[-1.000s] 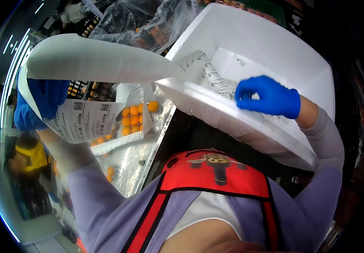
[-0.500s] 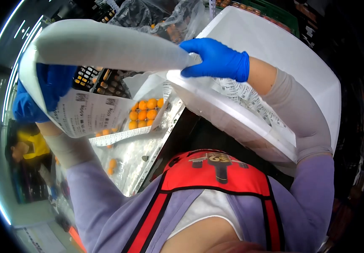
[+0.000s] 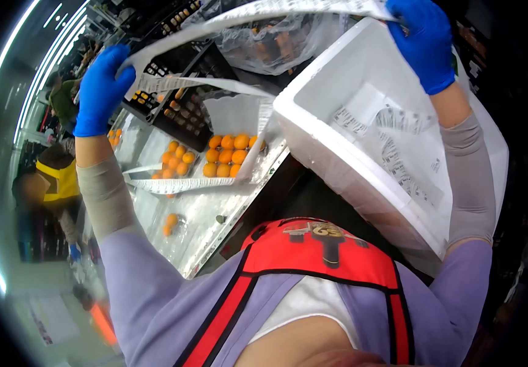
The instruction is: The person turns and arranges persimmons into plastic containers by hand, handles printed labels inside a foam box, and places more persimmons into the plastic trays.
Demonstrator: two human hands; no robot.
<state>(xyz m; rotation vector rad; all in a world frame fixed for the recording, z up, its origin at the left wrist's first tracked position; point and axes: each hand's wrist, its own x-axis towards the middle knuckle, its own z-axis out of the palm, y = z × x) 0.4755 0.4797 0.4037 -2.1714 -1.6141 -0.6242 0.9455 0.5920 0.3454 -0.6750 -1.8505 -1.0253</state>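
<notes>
Bench [image 3: 206, 211] with shiny surface stands to the left of the white foam box [image 3: 337, 165], and orange fruits [image 3: 225, 156] rest on it, near this box. What has just changed is the place of my right hand [image 3: 423, 49]: it has risen over the far side of the foam box, with fingers pinching the printed label strip [image 3: 313, 6]. So the strip now stretches long, high between my two hands. My left hand [image 3: 102, 92] is left of the box, its fingers bent beside the strip; I cannot tell if they grip it. More labels [image 3: 398, 165] lie inside the box.
</notes>
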